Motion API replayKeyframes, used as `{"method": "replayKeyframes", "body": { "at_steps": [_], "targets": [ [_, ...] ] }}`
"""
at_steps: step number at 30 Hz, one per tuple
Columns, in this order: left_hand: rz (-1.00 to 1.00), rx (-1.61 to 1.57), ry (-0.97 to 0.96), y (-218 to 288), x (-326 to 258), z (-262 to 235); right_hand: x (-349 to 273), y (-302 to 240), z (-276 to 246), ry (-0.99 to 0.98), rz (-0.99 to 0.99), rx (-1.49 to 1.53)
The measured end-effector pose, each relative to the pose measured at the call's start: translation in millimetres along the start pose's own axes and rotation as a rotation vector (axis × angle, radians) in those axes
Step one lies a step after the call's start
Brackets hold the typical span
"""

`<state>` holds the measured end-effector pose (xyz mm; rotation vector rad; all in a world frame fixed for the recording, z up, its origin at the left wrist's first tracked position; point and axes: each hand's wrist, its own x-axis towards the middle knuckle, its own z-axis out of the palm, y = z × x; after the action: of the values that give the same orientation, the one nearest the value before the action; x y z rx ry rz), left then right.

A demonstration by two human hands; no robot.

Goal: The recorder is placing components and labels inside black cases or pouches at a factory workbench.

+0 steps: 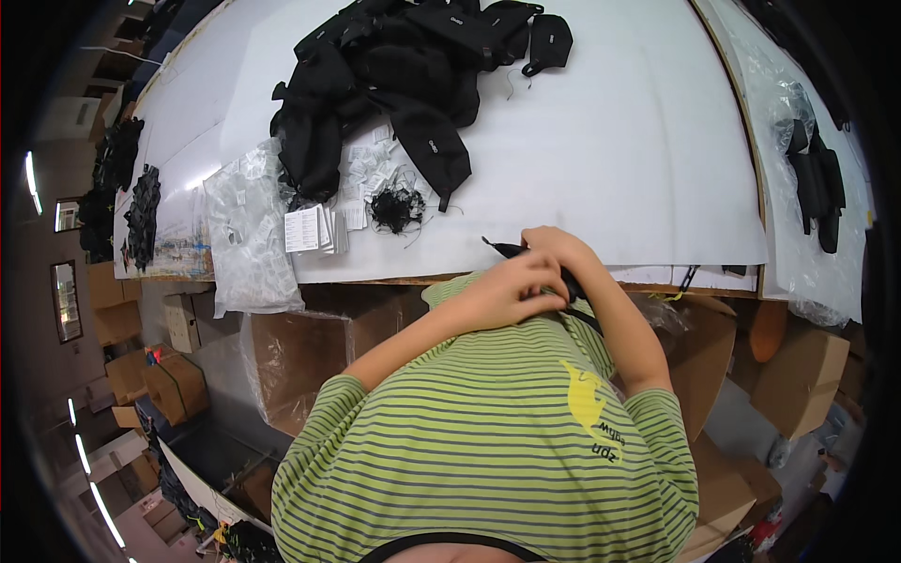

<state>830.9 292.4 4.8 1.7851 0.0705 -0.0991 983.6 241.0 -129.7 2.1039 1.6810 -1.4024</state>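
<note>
Close to my body, at the table's near edge, both hands are closed together around a black fabric pouch (508, 250). My left hand (522, 287) has its fingers curled over it from the left. My right hand (559, 246) grips it from the far right side. The pouch shows only in part, a pointed end sticking out left and a dark fold between the hands. Beyond lies a heap of similar black pouches (399, 70), with one pouch (551, 43) apart at its right. A stack of white printed labels (314, 230) sits beside a tangle of black cords (397, 209).
Loose labels (371, 164) lie between the heap and the stack. A clear plastic bag (246, 235) full of labels hangs over the white table (648, 141) edge. Cardboard boxes (802, 385) stand below on the right. More black pieces (817, 188) lie on plastic at far right.
</note>
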Motion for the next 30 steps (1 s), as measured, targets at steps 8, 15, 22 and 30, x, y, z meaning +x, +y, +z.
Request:
{"method": "replayKeyframes", "body": {
  "at_steps": [8,15,22,30],
  "targets": [
    [0.031,0.395,0.343,-55,-13,-8,-97,-16,-17,0.420,-0.072,0.740],
    [0.286,0.801,0.289,-31,0,-29,-127,-44,-44,0.568,-0.070,0.751],
    [0.431,0.926,0.179,-12,9,-40,-123,-44,-45,0.703,-0.185,0.937],
    [0.324,1.092,-0.034,1,2,-39,-129,-63,-47,1.100,-0.332,0.581]
  ]
}}
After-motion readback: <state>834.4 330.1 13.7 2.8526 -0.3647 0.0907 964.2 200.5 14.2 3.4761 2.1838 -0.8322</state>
